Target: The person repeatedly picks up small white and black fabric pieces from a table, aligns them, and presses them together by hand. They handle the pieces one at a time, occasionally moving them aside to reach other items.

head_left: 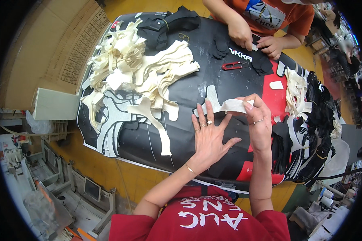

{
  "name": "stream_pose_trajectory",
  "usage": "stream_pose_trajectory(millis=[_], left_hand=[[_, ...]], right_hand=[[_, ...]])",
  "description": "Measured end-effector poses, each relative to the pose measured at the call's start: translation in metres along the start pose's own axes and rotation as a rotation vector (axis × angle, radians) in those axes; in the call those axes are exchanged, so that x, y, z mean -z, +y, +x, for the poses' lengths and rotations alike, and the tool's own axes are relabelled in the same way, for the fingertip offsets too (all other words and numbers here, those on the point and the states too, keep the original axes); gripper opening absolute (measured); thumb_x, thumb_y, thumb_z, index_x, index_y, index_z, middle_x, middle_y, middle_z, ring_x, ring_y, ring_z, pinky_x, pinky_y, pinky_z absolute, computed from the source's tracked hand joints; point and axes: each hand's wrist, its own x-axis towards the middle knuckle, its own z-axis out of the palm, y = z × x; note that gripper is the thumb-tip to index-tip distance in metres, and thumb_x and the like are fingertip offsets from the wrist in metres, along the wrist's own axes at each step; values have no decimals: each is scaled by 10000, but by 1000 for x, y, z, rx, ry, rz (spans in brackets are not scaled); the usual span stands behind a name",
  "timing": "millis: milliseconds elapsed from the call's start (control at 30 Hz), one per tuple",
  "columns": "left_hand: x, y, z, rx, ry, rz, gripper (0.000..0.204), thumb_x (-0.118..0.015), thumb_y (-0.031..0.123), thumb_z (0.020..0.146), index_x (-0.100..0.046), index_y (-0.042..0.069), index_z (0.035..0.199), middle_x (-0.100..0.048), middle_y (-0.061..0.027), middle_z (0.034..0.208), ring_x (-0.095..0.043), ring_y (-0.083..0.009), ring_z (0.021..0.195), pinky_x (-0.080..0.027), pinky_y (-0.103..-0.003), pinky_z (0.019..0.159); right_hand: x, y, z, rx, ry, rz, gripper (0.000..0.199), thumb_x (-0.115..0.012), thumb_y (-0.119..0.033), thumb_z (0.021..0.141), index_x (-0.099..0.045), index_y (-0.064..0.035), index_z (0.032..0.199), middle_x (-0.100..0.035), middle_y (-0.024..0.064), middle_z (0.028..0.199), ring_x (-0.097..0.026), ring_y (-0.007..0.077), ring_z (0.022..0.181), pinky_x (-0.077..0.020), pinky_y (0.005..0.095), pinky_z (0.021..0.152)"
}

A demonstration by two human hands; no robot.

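Observation:
A pale, branching cut piece of fabric (212, 96) lies on the black table cover, with a dark edge showing beneath part of it. My left hand (209, 140) rests flat with its fingers spread, their tips on the near side of this piece. Between the thumb and fingers of my right hand (258, 122) is the end of a white fabric strip (233, 105), raised off the table. This strip runs left to the branching piece; whether the two are joined I cannot tell. Left of my hands are stacked grey-white branching pieces (112, 120), with a cream piece (142, 108) over them.
A cream fabric heap (122, 48) covers the far left, near black bundles (169, 26). Red-handled thread snips (232, 66) lie far centre. Across the table, a co-worker's hands (241, 34) handle a small pale piece. Black and cream bundles (303, 132) line the right edge.

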Motion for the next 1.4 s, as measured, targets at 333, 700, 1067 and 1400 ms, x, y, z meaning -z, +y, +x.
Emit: stream_pose_trajectory(millis=[333,700,1067,1400], left_hand=[[-12,-1,-15,-83,-111,190,878,-565,623,925,-315,100,1584,-147,-185,1677,-115,-379,1551,-152,-566,1214],[-8,27,-4,-50,-292,188,931,-583,568,940,-299,-113,1508,-217,-356,1590,-146,-475,1516,-175,-504,1226],[33,-22,-23,313,-344,-2299,668,-476,164,953,-262,101,1583,-337,-234,1584,-518,-382,1339,-540,-473,995],[27,-11,-31,445,-450,-2208,646,-569,76,1008,-245,96,1567,-583,-211,1339,-703,-231,1022,-600,-320,862]], right_hand=[[-20,-3,79,-178,-45,84,202,-520,-244,1043,-568,-50,1066,-687,115,1031,-733,226,948,-543,318,847],[-77,-69,53,222,-409,85,245,-575,-209,1025,-588,35,1047,-672,76,945,-688,128,912,-541,272,818],[59,-33,-76,-2,-21,118,231,-550,-206,949,-551,23,983,-673,204,1076,-701,272,995,-548,389,905],[82,-45,-127,-49,63,-280,145,-579,-106,921,-575,38,902,-692,144,1042,-606,100,803,-444,226,683]])
